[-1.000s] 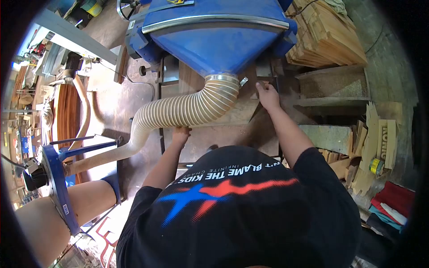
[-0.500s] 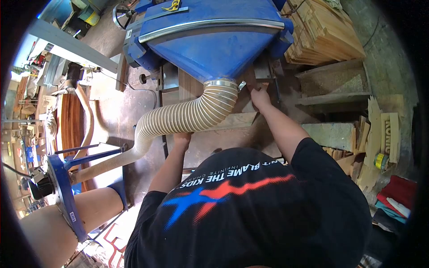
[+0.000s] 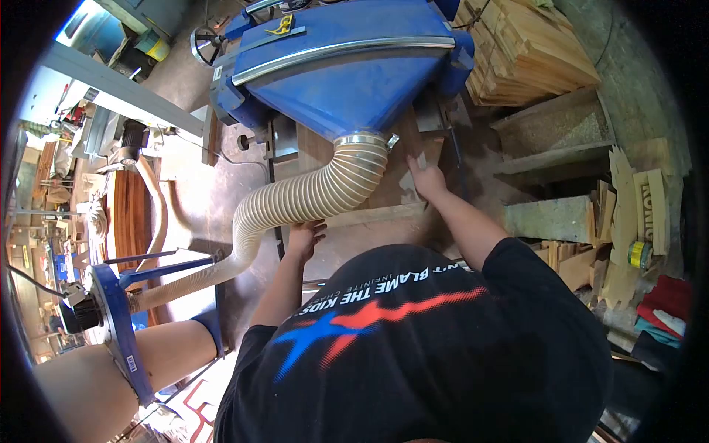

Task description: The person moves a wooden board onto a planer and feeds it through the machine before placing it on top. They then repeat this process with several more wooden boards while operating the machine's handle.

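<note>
A wooden panel [image 3: 312,153] lies beneath the front of a blue machine [image 3: 351,77], partly covered by its hood and by a ribbed hose [image 3: 295,198]. My right hand [image 3: 428,181] rests at the panel's right part, fingers stretched and apart. Just below the hose, near the panel's front edge, is my left hand [image 3: 304,240]. Its fingers are spread and partly hidden by the hose, with nothing visibly held. A pale strip [image 3: 391,213] runs along the front between the hands.
Stacked boards [image 3: 524,55] stand at the upper right, above a dusty wooden trough [image 3: 550,129]. Wood offcuts [image 3: 572,258] lie farther down. A blue-framed dust collector [image 3: 114,332] is at the lower left. A yellow-headed square [image 3: 282,26] lies on the machine.
My left hand shows more from under the hose, its fingers now visible and apart. My right hand has shifted slightly down, its fingers more spread. The whole view has turned a little.
</note>
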Demonstrator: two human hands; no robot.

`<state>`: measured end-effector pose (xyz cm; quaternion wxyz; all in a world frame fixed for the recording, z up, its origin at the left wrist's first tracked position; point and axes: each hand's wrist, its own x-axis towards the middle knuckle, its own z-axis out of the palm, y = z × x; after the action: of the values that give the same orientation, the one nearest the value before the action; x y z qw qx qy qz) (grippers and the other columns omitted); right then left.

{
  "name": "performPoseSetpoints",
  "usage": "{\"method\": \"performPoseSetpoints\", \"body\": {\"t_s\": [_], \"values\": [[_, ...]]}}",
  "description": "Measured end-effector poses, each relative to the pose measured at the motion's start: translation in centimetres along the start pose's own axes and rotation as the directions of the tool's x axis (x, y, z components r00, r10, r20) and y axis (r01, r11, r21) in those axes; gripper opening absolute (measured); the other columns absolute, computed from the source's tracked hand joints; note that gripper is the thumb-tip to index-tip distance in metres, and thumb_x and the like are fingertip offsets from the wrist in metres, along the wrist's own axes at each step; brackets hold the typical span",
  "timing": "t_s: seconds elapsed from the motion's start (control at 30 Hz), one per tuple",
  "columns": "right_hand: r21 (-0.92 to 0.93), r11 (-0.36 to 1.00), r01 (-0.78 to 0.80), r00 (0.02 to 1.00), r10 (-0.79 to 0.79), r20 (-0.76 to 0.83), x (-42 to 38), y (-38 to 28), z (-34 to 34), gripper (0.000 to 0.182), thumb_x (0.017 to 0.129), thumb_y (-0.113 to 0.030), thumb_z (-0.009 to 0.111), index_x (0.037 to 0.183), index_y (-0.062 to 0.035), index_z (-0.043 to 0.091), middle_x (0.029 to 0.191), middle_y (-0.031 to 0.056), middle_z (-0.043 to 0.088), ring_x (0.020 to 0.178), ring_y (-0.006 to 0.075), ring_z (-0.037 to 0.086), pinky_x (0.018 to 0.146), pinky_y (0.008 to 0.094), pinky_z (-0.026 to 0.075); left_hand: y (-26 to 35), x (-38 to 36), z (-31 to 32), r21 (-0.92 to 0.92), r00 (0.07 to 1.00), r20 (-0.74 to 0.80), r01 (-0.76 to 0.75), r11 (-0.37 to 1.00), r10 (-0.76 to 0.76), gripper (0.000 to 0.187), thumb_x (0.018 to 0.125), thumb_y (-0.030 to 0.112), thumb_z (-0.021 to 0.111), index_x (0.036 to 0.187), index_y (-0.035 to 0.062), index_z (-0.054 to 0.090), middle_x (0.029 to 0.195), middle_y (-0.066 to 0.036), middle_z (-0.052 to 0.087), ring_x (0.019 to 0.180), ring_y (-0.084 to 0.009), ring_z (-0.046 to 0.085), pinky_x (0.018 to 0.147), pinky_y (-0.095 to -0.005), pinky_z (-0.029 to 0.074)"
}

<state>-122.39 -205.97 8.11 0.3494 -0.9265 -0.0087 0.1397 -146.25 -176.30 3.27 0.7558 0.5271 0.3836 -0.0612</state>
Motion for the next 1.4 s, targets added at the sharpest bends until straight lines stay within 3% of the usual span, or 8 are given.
{"method": "performPoseSetpoints", "body": {"t_s": [0.43, 0.57, 0.7, 0.8, 1.0, 1.1, 1.2, 1.4], "values": [[-0.031, 0.999, -0.044, 0.996, 0.046, 0.075, -7.7, 5.7, -1.3, 0.082, 0.094, -0.068, 0.049, 0.097, 0.0113, 0.07, 0.099, 0.0369, 0.067, 0.104, 0.0485, 0.065, 0.09, 0.0491, 0.051, 2.1, -4.2, -0.8, 0.307, 0.948, 0.138, 0.234, 0.923, -0.287, 0.046, 0.095, 0.026, 0.065, 0.133, 0.0017, 0.055, 0.122, -0.012, 0.065, 0.113, -0.0218, 0.061, 0.093, -0.036, 0.049], [0.013, 1.0, -0.007, 1.0, 0.007, -0.014, -14.5, 8.2, -4.6, 0.072, 0.097, -0.06, 0.053, 0.101, 0.0108, 0.069, 0.098, 0.035, 0.068, 0.102, 0.0487, 0.065, 0.088, 0.049, 0.051, 0.0, -6.1, 3.6, 0.205, 0.991, 0.13, 0.0, 0.979, -0.027, 0.05, 0.094, 0.033, 0.067, 0.132, 0.0006, 0.057, 0.105, -0.009, 0.069, 0.091, -0.0243, 0.066, 0.084, -0.038, 0.053], [0.031, 0.99, -0.135, 0.987, 0.138, -0.084, -18.2, 10.7, -7.1, 0.067, 0.096, -0.055, 0.058, 0.105, 0.0101, 0.069, 0.101, 0.0329, 0.069, 0.103, 0.0462, 0.066, 0.088, 0.0478, 0.052, 0.6, -9.7, 9.7, 0.689, 0.986, -0.047, -0.083, 0.72, 0.159, 0.071, 0.085, 0.05, 0.074, 0.129, -0.0041, 0.057, 0.115, -0.023, 0.07, 0.107, -0.0342, 0.068, 0.093, -0.0408, 0.052], [0.121, 0.985, -0.121, 0.972, 0.142, -0.188, -20.7, 15.0, -6.9, 0.064, 0.095, -0.054, 0.059, 0.105, 0.009, 0.069, 0.102, 0.0312, 0.07, 0.104, 0.0451, 0.067, 0.089, 0.0481, 0.051, -0.2, -8.7, 11.8, 0.724, 0.966, 0.039, -0.204, 0.659, 0.256, 0.077, 0.083, 0.052, 0.075, 0.129, -0.0065, 0.056, 0.115, -0.027, 0.069, 0.11, -0.0388, 0.067, 0.094, -0.0431, 0.052], [0.173, 0.943, -0.285, 0.924, 0.318, -0.212, -22.8, 20.3, -10.5, 0.059, 0.103, -0.047, 0.052, 0.097, 0.009, 0.069, 0.09, 0.0228, 0.072, 0.086, 0.0306, 0.068, 0.082, 0.0408, 0.051, -2.3, -5.2, 16.3, 0.615, 0.934, 0.334, -0.32, 0.721, 0.129, 0.073, 0.083, 0.05, 0.075, 0.127, -0.0056, 0.057, 0.111, -0.026, 0.07, 0.107, -0.0391, 0.068, 0.095, -0.0457, 0.052], [0.269, 0.954, -0.135, 0.892, 0.235, -0.386, -22.2, 21.0, -13.5, 0.059, 0.103, -0.047, 0.051, 0.098, 0.0082, 0.07, 0.089, 0.0195, 0.072, 0.085, 0.0293, 0.067, 0.082, 0.039, 0.05, -1.9, -6.5, 20.0, 0.615, 0.893, 0.411, -0.418, 0.668, 0.181, 0.069, 0.083, 0.047, 0.076, 0.126, -0.0045, 0.058, 0.11, -0.025, 0.07, 0.106, -0.0386, 0.068, 0.094, -0.0453, 0.052], [0.428, 0.896, -0.117, 0.917, 0.262, -0.299, -20.7, 19.8, -17.8, 0.061, 0.103, -0.049, 0.051, 0.108, 0.0091, 0.068, 0.1, 0.0168, 0.072, 0.093, 0.0255, 0.066, 0.088, 0.038, 0.05, 4.9, -11.7, 23.6, 0.626, 0.838, 0.46, -0.541, 0.562, 0.294, 0.064, 0.085, 0.044, 0.076, 0.125, -0.0032, 0.058, 0.111, -0.025, 0.07, 0.104, -0.0387, 0.069, 0.092, -0.0451, 0.053], [0.734, 0.676, -0.056, 0.966, 0.224, -0.133, -12.7, 8.4, -25.4, 0.063, 0.101, -0.049, 0.054, 0.124, 0.0083, 0.064, 0.121, 0.0155, 0.068, 0.111, 0.0241, 0.064, 0.096, 0.0354, 0.048, 14.3, -8.1, 25.8, 0.162, 0.779, 0.39, -0.583, 0.796, 0.491, 0.042, 0.091, 0.03, 0.073, 0.116, -0.0022, 0.061, 0.1, -0.012, 0.07, 0.09, -0.017, 0.066, 0.082, -0.0337, 0.054]]}}
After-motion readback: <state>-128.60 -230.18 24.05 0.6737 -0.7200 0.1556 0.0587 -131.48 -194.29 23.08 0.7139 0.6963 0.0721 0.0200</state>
